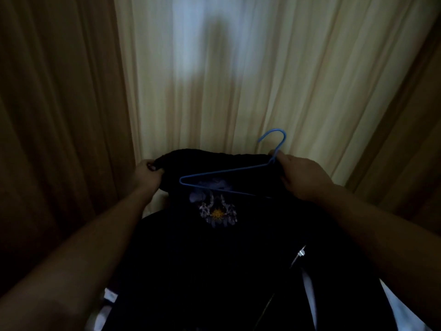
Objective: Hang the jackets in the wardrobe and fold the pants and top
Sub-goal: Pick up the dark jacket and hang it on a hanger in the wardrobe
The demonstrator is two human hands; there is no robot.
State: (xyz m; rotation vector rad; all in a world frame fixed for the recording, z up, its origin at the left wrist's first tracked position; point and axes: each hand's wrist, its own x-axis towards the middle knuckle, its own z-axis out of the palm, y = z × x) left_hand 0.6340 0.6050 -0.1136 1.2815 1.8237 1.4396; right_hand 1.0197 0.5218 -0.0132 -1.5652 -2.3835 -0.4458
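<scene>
Dim room, head view looking down over both forearms. Far left: a brown curtain (59, 115) in heavy folds.

The left hand (148, 174) has fingers curled tight over the top edge of a black zip jacket (214, 259), prob. the collar or hood rim. It holds that side up so the neck opening stays spread.

Centre: the jacket hangs between both hands in front of the person, not yet on a rail; no wardrobe in view. A blue wire hanger (226, 170) lies tilted across its upper part, w/ one shoulder tip aimed toward the left hand, likely to be fed into the neck. Below it sits a pale purple-grey printed emblem (216, 206) w/ a yellow centre; no brand or lettering legible. Behind, a cream curtain (214, 91) glows w/ backlight.

The right hand (300, 177) pinches the hanger just under its hook; whether it also holds jacket cloth I can't tell. Lower right: the metal zipper (301, 253) runs diagonally, beside pale fabric (401, 311).
</scene>
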